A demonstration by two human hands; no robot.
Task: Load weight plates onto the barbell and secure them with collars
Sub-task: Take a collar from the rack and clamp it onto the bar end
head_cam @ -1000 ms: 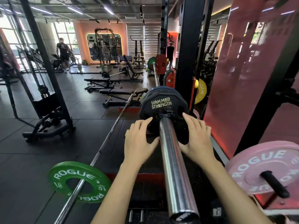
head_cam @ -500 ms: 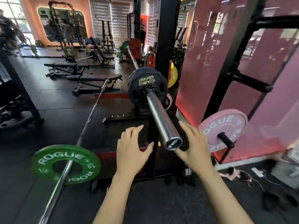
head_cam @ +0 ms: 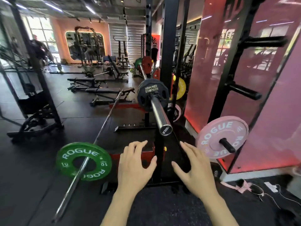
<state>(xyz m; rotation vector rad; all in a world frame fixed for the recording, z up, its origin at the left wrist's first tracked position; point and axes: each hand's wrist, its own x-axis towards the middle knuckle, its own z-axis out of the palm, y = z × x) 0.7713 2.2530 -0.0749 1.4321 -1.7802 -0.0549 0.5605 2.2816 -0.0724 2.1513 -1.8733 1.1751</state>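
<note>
A chrome barbell sleeve points toward me from the rack, with a black Hammer Strength plate seated at its inner end. No collar shows on the sleeve. My left hand and my right hand hover below and in front of the sleeve's end, fingers spread, holding nothing and touching nothing. A pink Rogue plate hangs on a storage peg at the right. A green Rogue plate sits on a second bar lying on the floor at the left.
The black rack upright stands behind the sleeve, with empty storage pegs on a post at the right. A pink glossy wall bounds the right side. Benches, machines and people fill the far room. Cables and a pink strap lie on the floor.
Both hands have left the black plate and drawn back off the sleeve's end. My view has backed away, so the whole sleeve shows.
</note>
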